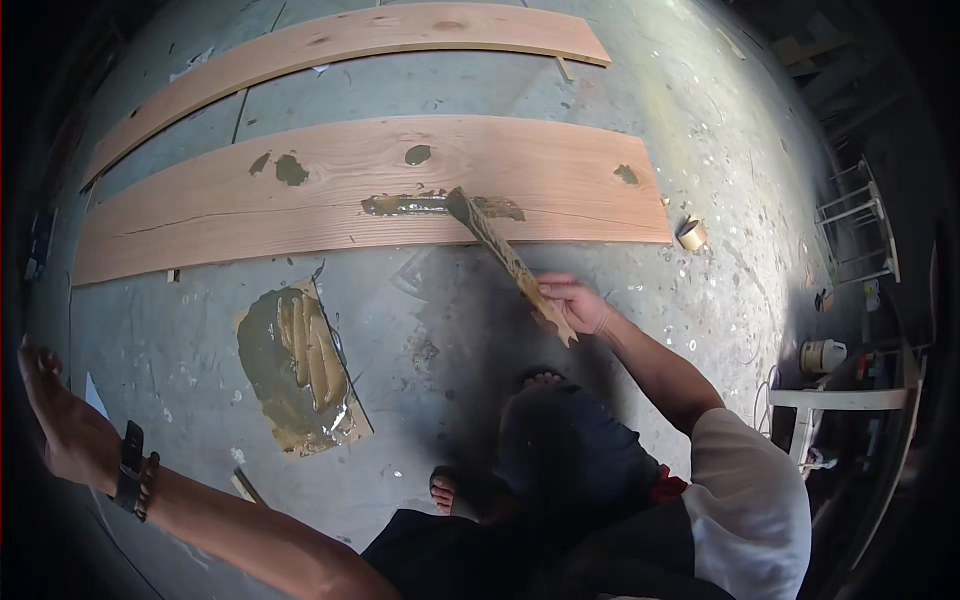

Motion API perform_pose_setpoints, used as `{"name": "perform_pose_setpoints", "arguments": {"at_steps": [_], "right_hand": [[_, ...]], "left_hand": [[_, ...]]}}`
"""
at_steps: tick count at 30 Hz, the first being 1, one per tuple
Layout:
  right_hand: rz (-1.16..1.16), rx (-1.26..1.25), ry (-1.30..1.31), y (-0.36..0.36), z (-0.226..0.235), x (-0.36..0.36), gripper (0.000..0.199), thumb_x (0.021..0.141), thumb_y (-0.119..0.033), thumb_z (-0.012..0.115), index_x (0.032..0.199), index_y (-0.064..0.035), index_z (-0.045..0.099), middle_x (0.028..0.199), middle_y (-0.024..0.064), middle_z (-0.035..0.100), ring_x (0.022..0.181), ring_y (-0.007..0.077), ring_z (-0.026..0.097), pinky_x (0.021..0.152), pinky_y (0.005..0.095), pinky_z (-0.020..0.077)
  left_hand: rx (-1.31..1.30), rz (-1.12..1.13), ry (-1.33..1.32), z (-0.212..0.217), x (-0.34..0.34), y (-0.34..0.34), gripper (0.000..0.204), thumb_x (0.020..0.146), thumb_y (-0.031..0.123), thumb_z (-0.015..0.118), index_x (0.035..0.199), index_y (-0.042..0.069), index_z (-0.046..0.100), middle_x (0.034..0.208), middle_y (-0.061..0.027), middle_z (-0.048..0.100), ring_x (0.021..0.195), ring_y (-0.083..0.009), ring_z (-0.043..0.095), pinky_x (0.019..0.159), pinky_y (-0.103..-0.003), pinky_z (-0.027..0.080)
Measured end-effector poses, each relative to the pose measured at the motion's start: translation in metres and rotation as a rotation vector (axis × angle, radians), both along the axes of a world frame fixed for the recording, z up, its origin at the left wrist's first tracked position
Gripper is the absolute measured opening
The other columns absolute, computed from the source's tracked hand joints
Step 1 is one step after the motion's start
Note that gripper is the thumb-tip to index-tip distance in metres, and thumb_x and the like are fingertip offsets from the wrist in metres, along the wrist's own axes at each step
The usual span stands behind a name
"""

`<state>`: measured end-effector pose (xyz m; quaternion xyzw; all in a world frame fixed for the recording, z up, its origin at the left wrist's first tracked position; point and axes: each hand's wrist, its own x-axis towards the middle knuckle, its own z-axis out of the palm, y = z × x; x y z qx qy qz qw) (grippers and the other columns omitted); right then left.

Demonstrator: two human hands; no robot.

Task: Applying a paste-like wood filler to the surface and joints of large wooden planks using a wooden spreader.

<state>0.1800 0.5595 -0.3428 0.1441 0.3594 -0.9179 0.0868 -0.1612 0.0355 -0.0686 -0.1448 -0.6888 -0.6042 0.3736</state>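
**Filler-coated stick [503, 253] at the cracked plank [560, 175], my left hand [78, 437] out wide**

Taking clock directions from the middle of my view, my right hand [582, 305] is near the centre at three o'clock, thumb and fingers pinching the lower part of the stick. The stick slants up toward eleven o'clock, its broad tip at a wet, shiny smear of filler [405, 205] that lies along the crack on the nearer plank. Thin lines of the crack run out past the smear toward both plank ends, and dark patches [291, 170] of filler dot the wood above it.

My left hand is held away between eight and nine o'clock, fingers extended and gripping nothing that I can see; a dark watch [129, 468] and a bracelet [148, 486] circle that wrist. At eight o'clock a mixing board [357, 427] lies on the concrete floor [430, 390], spread with dark paste and ridges of tan paste [318, 350].

A second plank [400, 28] lies beyond the first at eleven o'clock. Between two and three, a roll of tape [692, 234] sits just beside the nearer plank's right end. A white container [822, 356] stands well apart, just past three.
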Motion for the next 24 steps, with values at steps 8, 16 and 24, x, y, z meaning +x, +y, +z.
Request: {"name": "perform_pose_setpoints", "arguments": {"at_steps": [8, 16, 24], "right_hand": [[-0.579, 0.778, -0.606, 0.054, -0.023, 0.106, 0.025, 0.105, -0.022, 0.055, 0.116, -0.004, 0.069, 0.084, 0.0072, 0.071, 0.061, 0.0133, 0.063, 0.057, 0.027, 0.0514], [-0.579, 1.318, -0.585, 0.028, -0.066, 0.085, 0.036, 0.1, -0.021, 0.065, 0.129, -0.0005, 0.067, 0.103, 0.012, 0.076, 0.09, 0.0137, 0.067, 0.083, 0.0285, 0.0525], [-0.788, 0.993, -0.604, 0.004, -0.056, 0.059, 0.033, 0.1, -0.017, 0.066, 0.128, 0.0005, 0.068, 0.104, 0.003, 0.073, 0.094, 0.0108, 0.061, 0.089, 0.0272, 0.0484]], "left_hand": [[-0.14, -0.091, 0.057, -0.017, -0.021, 0.061, 0.035, 0.101, 0.019, 0.064, 0.124, -0.008, 0.067, 0.117, -0.0166, 0.073, 0.101, -0.0204, 0.07, 0.095, -0.036, 0.05], [-0.212, -0.103, 0.048, -0.025, -0.024, 0.086, 0.031, 0.102, 0.022, 0.061, 0.123, 0.0, 0.072, 0.112, -0.0131, 0.074, 0.1, -0.0185, 0.068, 0.097, -0.036, 0.049], [-0.216, -0.106, 0.077, -0.025, -0.022, 0.081, 0.034, 0.103, 0.015, 0.059, 0.131, -0.004, 0.064, 0.124, -0.0172, 0.07, 0.096, -0.0204, 0.067, 0.087, -0.033, 0.05]]}}
